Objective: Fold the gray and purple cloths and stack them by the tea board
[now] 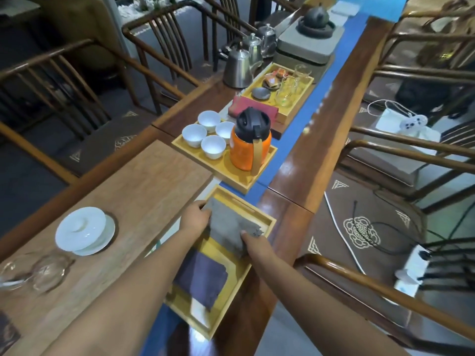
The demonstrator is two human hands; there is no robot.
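My left hand (196,218) held the far left corner of the gray cloth (228,227), fingers curled over its edge, though the fingertips were hidden behind the fabric. My right hand (253,244) gripped the cloth's near right edge, thumb on top; the other fingers were tucked under it and I could not see them. So both grips were closed on the same gray cloth, which lay spread in the far half of a shallow wooden tray (268,219) on the table (144,181).

The purple cloth (205,280) lay in the near half of the same tray, rumpled, with its left edge covered by my left forearm. Something pale showed below it, too blurred to make out.

Beyond the tray stood a second tray (226,173) carrying four white cups (205,136) and an orange flask (250,142), which hid part of one cup. To my left, a white lidded bowl (84,231) sat on its saucer, and the glass pieces (36,272) near it were blurred and cut off by the frame's edge. Farther off, metal kettles (239,68) stood at the table's edge.
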